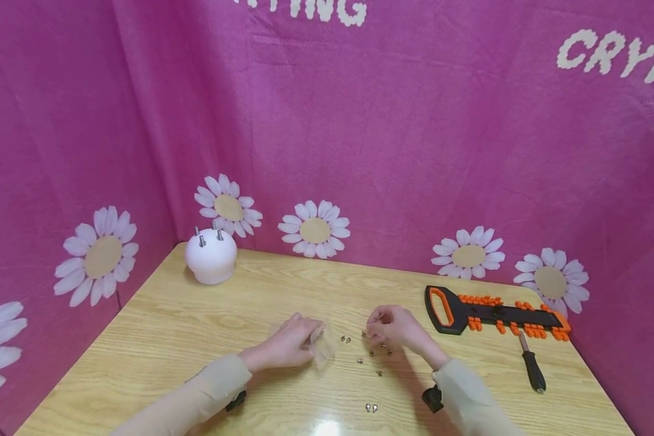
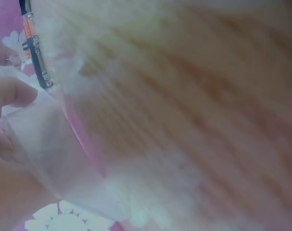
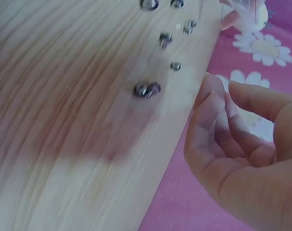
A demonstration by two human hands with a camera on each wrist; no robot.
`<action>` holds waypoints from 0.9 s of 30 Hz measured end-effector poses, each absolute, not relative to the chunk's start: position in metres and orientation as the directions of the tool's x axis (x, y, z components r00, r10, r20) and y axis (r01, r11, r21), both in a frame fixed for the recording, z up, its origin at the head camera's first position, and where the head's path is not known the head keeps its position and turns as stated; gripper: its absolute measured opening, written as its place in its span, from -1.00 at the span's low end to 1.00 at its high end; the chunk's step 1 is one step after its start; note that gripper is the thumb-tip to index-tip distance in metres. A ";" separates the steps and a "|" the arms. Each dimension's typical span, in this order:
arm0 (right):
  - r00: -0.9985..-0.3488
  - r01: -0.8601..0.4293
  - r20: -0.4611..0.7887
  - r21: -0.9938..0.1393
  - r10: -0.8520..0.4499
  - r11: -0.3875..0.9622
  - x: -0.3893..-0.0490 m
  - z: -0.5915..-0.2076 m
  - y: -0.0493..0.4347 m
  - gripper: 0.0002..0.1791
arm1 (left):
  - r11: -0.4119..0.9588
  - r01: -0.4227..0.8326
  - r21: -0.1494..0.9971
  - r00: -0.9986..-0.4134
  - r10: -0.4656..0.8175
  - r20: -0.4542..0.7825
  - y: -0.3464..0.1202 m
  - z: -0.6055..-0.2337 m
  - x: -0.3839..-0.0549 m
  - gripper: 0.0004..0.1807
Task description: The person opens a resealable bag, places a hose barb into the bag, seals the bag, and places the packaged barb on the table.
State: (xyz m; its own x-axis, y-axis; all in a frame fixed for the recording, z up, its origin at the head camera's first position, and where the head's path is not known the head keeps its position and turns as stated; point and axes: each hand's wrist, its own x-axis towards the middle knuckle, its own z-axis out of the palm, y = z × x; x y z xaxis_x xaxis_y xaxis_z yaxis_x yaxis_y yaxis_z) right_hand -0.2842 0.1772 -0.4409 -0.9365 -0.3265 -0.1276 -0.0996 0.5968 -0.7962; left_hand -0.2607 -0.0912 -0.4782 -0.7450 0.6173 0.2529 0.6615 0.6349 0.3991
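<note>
My left hand point(image 1: 290, 345) pinches a clear plastic bag point(image 1: 321, 349) just above the wooden table. In the left wrist view the bag point(image 2: 54, 144) hangs thin and see-through from the fingers; its contents, if any, cannot be made out. To the right, my right hand point(image 1: 396, 327) hovers over a scatter of small metal screws point(image 1: 379, 373), fingers bent and thumb near the fingertips. The right wrist view shows nothing between those fingers. Several screws point(image 3: 141, 90) lie loose on the wood beside that hand, and a pair of screws point(image 1: 367, 407) sits closer to the front.
A black and orange rack with clips point(image 1: 471, 312) lies at the back right, a black-handled screwdriver point(image 1: 534, 369) in front of it. At the back left stands a white rounded object point(image 1: 212, 260) with metal bolts on top. A pink daisy-patterned cloth point(image 1: 387, 151) hangs behind the table point(image 1: 272, 278).
</note>
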 end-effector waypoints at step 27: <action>-0.931 -0.216 -0.115 -0.589 -0.345 0.779 -0.287 -0.458 0.202 -0.87 | 0.590 0.648 0.482 -0.741 0.634 0.219 -0.097 -0.481 -0.261 -0.79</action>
